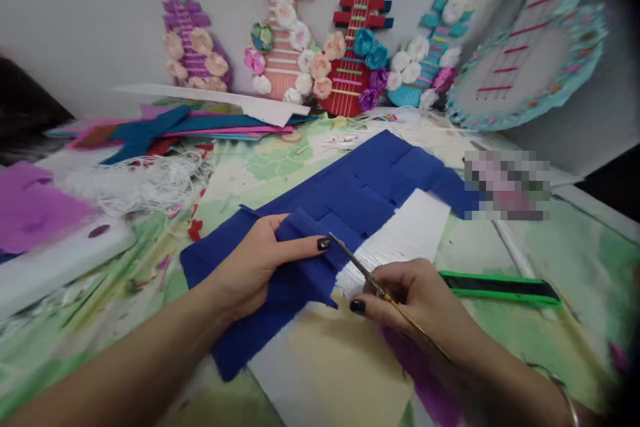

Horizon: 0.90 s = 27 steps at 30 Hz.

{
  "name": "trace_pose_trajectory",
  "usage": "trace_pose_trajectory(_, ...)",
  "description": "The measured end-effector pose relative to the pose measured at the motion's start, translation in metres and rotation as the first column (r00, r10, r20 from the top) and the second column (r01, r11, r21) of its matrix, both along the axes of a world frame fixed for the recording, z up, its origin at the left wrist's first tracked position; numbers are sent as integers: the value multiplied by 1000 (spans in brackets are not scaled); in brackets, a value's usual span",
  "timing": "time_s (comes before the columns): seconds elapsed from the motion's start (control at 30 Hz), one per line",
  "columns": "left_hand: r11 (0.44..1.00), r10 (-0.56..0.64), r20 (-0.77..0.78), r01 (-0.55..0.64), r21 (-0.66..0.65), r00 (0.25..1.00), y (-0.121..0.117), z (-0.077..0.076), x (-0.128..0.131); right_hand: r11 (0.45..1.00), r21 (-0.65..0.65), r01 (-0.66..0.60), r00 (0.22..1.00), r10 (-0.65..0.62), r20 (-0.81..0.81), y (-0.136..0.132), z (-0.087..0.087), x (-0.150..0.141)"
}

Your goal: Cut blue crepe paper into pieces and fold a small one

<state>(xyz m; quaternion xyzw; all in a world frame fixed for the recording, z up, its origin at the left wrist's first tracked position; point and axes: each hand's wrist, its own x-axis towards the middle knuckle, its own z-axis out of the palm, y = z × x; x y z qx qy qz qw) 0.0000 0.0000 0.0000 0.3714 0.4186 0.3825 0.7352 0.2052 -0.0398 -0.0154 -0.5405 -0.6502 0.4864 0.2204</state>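
Note:
My left hand (260,257) pinches a folded part of a sheet of dark blue crepe paper (295,197), thumb on top and fingers underneath. The blue paper has several slits and lies partly over a white board (407,233). In my right hand (413,290) is a pair of scissors (367,275), their tips pointing up and left at the edge of the blue paper beside my left thumb. Whether the blades are apart I cannot tell. Beneath both hands lies a pale yellowish sheet (345,353), with a purple piece of paper (423,373) next to it.
A green and black cutter (503,288) lies right of my right hand. White string (145,180) is heaped at left, near a purple sheet (37,207) and a white board (65,260). Several decorated paper guitars, such as a red one (347,77), lean on the back wall.

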Motion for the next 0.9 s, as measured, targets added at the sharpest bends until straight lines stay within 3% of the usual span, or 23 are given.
trace_pose_trajectory(0.17,1000,-13,-4,13,-3,1000,1,1,-1,995,-53,80,980,-88,-176,-3,4,-5)
trace_pose_trajectory(0.37,999,-33,27,33,16,999,0,1,-2,989,-136,50,949,-89,-301,-8,5,-7)
trace_pose_trajectory(0.9,990,-84,-50,89,112,995,-3,-1,2,999,17,36,999,-35,-25,-9,8,-11)
